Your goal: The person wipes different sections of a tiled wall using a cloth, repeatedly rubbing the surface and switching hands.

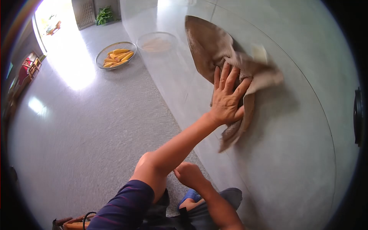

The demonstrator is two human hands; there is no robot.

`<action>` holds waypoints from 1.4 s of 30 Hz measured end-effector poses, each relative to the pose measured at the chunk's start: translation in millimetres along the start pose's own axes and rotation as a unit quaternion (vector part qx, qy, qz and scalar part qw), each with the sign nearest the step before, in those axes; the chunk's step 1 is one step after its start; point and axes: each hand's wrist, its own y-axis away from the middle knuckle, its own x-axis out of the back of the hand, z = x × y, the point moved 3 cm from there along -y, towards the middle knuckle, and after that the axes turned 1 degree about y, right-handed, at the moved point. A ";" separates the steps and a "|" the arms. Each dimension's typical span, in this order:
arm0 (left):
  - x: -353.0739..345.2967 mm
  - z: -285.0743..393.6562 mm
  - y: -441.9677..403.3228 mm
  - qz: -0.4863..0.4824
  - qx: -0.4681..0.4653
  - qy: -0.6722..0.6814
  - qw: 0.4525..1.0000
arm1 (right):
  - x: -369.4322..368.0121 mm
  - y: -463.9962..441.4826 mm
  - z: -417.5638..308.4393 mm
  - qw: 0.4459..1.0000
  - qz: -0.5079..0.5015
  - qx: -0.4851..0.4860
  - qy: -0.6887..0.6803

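My left hand [227, 97] lies with its fingers spread on a crumpled brown cloth [207, 46], pressing it against the smooth grey surface [291, 153]. The cloth's right edge is blurred and its lower end hangs below my wrist. Close to my knees, my right hand [188, 174] is curled closed, beside my left elbow. Its fingertips and anything inside them are hidden.
A clear bowl [99, 57] of yellow corn cobs [119, 57] stands on the speckled floor [115, 134], mirrored in the grey surface. A green plant [104, 16] and a bright doorway [57, 19] are at the back left. A dark object [358, 117] is at the right edge.
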 end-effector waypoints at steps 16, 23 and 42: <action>-44.9 -74.6 150.3 0.275 0.703 0.233 0.613 | -6.2 6.7 -5.5 1.000 -0.023 -0.002 0.020; -21.8 54.8 60.0 -0.042 -0.061 0.122 0.990 | -25.0 2.8 5.9 0.996 0.068 0.052 -0.030; -75.7 -37.7 199.9 0.281 0.786 0.294 0.467 | -20.4 16.6 3.5 0.998 -0.035 -0.016 0.053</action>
